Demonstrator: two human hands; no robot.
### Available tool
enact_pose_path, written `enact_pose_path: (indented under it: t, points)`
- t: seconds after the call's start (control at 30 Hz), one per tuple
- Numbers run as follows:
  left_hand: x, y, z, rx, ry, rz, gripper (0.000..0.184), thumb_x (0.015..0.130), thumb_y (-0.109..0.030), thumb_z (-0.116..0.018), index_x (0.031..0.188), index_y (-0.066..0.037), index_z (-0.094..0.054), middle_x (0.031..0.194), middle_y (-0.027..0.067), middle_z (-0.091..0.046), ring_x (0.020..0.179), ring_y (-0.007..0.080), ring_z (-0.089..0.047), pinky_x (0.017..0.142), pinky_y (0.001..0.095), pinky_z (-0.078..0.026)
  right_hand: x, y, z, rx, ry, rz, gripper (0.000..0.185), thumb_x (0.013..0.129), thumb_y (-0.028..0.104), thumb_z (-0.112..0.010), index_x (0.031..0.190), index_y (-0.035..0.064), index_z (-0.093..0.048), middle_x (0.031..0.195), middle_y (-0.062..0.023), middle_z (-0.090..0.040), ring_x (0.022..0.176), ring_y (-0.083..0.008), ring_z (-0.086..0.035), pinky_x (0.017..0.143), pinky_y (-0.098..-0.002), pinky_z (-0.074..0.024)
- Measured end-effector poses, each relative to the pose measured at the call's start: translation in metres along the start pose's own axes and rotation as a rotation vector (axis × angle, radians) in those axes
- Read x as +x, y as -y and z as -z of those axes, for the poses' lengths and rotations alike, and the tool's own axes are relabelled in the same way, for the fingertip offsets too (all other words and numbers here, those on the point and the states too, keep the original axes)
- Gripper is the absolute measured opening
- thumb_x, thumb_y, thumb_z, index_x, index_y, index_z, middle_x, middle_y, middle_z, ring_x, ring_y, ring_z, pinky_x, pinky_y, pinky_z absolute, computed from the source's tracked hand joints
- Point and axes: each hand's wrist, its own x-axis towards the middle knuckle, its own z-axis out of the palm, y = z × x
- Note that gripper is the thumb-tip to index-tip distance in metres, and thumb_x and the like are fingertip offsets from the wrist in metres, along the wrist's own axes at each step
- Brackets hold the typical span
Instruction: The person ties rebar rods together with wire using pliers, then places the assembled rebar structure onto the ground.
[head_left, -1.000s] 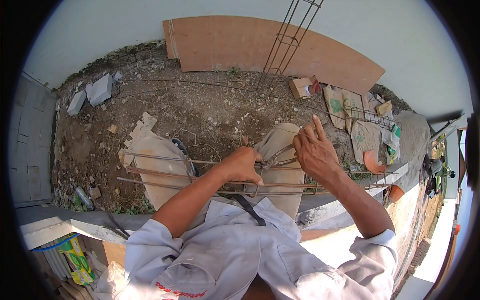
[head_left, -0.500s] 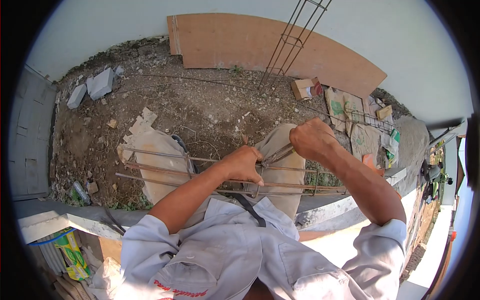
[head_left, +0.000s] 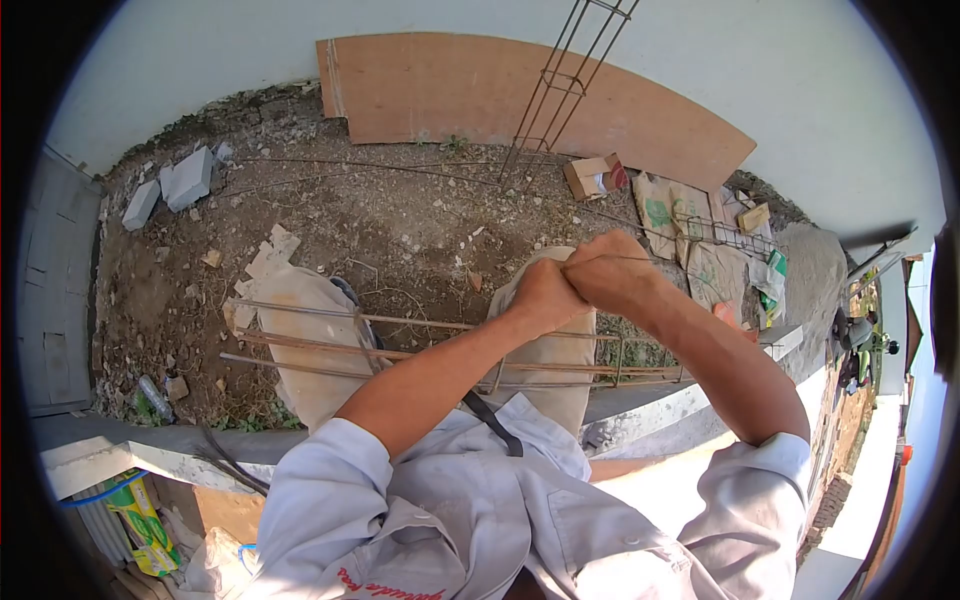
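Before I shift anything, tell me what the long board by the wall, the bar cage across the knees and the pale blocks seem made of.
Long board: probably bare plywood; thin, flat, matte reddish-tan face.
Bar cage: likely steel, unpainted; thin straight rods with rust-brown tones.
Pale blocks: concrete or lightweight block, I can't tell which; dull grey-white, straight-edged.

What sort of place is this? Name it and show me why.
Probably a building site: there's a tall cage of steel bars, a large wooden board and pale blocks on rough, stony ground.
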Motion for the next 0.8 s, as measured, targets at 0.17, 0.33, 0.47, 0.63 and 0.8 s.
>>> enact_pose_path:
  t: [0.17,0.33,0.47,0.63,0.8]
  points:
    - [0.010,0.015,0.003,-0.088,0.123,-0.107,0.032,0.075,-0.019,-0.095,0.096,-0.001,-0.079,0.081,0.0081,-0.076,0.068,0.0156,-0.069,0.060,0.0351,-0.054,-0.037,-0.014,-0.045,-0.418,-0.598,0.146,0.043,0.098,0.022,-0.064,0.141,0.0164,-0.063,0.144,-0.0135,-0.065,0.140,-0.0321,-0.057,0.131,-0.0540,-0.0318]
    - [0.011,0.006,0.008,-0.390,0.316,0.015,0.020,0.080,-0.009,-0.091,0.092,-0.003,-0.076,0.069,0.0019,-0.065,0.052,0.0077,-0.055,0.042,0.0278,-0.039,-0.063,-0.026,-0.069,-0.202,-0.682,0.161,0.059,0.101,0.023,-0.064,0.158,0.0179,-0.049,0.157,-0.0144,-0.056,0.150,-0.0321,-0.048,0.134,-0.0533,-0.0287]
    - [0.013,0.007,0.014,-0.317,0.342,0.057,0.022,0.081,-0.007,-0.090,0.096,-0.002,-0.074,0.067,0.0028,-0.065,0.049,0.0087,-0.055,0.041,0.0262,-0.039,-0.086,-0.011,-0.035,0.160,-0.533,0.158,0.073,0.093,0.022,-0.078,0.160,0.0136,-0.047,0.151,-0.0163,-0.063,0.147,-0.0319,-0.053,0.128,-0.0522,-0.0372]
    - [0.010,0.007,0.013,-0.340,0.368,0.060,0.022,0.081,-0.008,-0.090,0.094,0.001,-0.074,0.064,0.0036,-0.064,0.046,0.0090,-0.054,0.041,0.0268,-0.039,-0.075,-0.048,-0.016,0.941,-0.483,-0.146,0.086,0.083,0.028,-0.091,0.156,0.0069,-0.050,0.123,-0.0190,-0.076,0.129,-0.0315,-0.068,0.112,-0.0508,-0.0478]
    - [0.006,0.003,0.021,-0.327,0.388,0.055,0.025,0.081,-0.010,-0.092,0.092,0.001,-0.072,0.063,0.0040,-0.064,0.044,0.0092,-0.053,0.041,0.0274,-0.040,-0.073,-0.007,0.011,-0.015,-0.276,-0.345,0.070,0.086,0.035,-0.086,0.143,0.0035,-0.059,0.112,-0.0202,-0.072,0.116,-0.0330,-0.070,0.098,-0.0477,-0.0491]
